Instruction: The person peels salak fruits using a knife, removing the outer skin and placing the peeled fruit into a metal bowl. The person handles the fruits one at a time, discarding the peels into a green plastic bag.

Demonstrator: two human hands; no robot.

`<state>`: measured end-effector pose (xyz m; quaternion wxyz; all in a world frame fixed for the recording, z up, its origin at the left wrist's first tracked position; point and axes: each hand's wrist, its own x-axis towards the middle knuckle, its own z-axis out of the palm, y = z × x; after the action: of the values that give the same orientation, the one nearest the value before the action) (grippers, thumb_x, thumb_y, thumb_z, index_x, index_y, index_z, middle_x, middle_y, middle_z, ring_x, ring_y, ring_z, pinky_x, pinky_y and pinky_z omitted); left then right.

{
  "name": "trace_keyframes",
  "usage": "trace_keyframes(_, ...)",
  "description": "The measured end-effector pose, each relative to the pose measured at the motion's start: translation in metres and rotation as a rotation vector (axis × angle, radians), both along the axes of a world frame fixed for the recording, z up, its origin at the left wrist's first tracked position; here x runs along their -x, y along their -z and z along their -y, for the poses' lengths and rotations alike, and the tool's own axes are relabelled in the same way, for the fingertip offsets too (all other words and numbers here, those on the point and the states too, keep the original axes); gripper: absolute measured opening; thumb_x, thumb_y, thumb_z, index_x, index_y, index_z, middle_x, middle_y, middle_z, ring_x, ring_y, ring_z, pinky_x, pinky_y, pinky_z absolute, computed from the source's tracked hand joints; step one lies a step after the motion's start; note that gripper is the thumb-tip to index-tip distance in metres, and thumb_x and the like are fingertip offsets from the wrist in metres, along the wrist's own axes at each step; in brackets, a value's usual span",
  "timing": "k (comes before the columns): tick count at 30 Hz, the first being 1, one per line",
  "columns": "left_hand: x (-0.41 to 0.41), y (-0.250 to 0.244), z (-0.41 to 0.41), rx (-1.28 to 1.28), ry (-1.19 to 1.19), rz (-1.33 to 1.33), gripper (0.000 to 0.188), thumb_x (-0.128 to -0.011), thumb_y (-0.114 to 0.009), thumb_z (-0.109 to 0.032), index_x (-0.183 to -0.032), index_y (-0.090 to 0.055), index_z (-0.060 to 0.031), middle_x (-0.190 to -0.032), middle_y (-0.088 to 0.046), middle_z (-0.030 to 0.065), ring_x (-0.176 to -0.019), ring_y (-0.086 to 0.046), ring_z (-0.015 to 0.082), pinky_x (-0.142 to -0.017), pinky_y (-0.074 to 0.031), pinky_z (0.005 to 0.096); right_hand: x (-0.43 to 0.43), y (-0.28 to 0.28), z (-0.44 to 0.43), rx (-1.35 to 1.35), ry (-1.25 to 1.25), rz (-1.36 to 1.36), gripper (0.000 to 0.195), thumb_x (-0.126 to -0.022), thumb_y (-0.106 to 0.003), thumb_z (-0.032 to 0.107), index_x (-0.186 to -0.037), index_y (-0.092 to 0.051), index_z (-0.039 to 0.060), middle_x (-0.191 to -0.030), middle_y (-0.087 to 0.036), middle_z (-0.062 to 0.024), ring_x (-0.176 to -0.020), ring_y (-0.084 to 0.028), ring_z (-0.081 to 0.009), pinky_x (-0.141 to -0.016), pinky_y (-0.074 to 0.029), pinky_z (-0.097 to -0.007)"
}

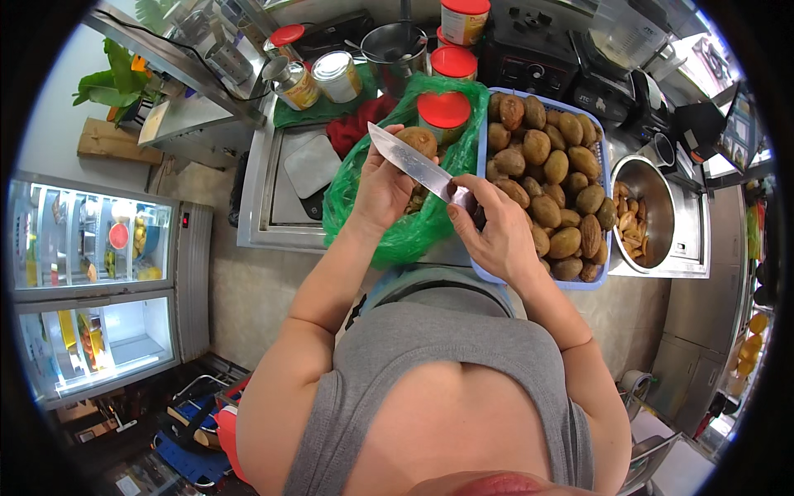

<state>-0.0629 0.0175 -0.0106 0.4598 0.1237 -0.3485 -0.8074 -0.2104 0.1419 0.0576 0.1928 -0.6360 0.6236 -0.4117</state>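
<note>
In my left hand (388, 186) is a brown, rough-skinned sapodilla-like fruit (417, 142), held above an open green plastic bag (397, 239). My right hand (496, 229) grips a knife (412, 164) by its handle, which the fingers mostly cover; the wide blade points up and to the left, across the front of the fruit. Whether blade and fruit touch, I cannot tell. Scraps lie in the bag, partly hidden. Right of the bag, a blue plastic basket (482, 133) is heaped with similar brown fruits (546, 211). Peeled, orange-brown pieces (629, 223) lie in a steel bowl (667, 211).
A can with a red lid (443, 110) stands at the bag's far side. Behind are more cans (337, 76), a dark pot (394, 49) and a blender (626, 37). A kitchen scale (314, 166) and a red cloth (360, 127) lie on the left of the steel counter (285, 235).
</note>
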Motion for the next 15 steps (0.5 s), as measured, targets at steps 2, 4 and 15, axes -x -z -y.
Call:
trace_keyframes(2, -0.009, 0.0, 0.006, 0.002, -0.009, -0.014, 0.038, -0.092, -0.052, -0.023, -0.126, -0.039, -0.0098, -0.122, -0.052, 0.0155, -0.115, -0.052, 0.0341, -0.097, -0.046, 0.0452, -0.009, 0.003, 0.008, 0.039, 0.008, -0.009, 0.028, -0.083, -0.061, 0.019, -0.108, -0.054, 0.0063, -0.081, -0.06, -0.0151, -0.066, -0.06, -0.0299, -0.059, -0.048, -0.0388)
trace_keyframes(4, -0.015, -0.003, 0.009, -0.038, 0.006, -0.069, 0.037, -0.093, -0.051, -0.02, -0.126, -0.039, -0.0097, -0.123, -0.052, 0.0147, -0.115, -0.051, 0.0343, -0.098, -0.046, 0.0458, -0.016, 0.005, 0.012, 0.04, 0.014, -0.01, 0.028, -0.083, -0.061, 0.018, -0.108, -0.054, 0.0065, -0.079, -0.059, -0.0147, -0.065, -0.06, -0.0296, -0.058, -0.048, -0.0389)
trace_keyframes(15, -0.009, -0.007, 0.006, 0.024, -0.116, -0.054, 0.038, -0.092, -0.045, -0.004, -0.129, -0.036, -0.0093, -0.124, -0.05, 0.011, -0.112, -0.054, 0.0269, -0.1, -0.043, 0.0472, -0.023, 0.001, 0.034, 0.052, 0.006, -0.05, 0.031, -0.082, -0.062, 0.019, -0.109, -0.054, 0.0076, -0.078, -0.058, -0.0112, -0.063, -0.059, -0.0269, -0.056, -0.047, -0.0381)
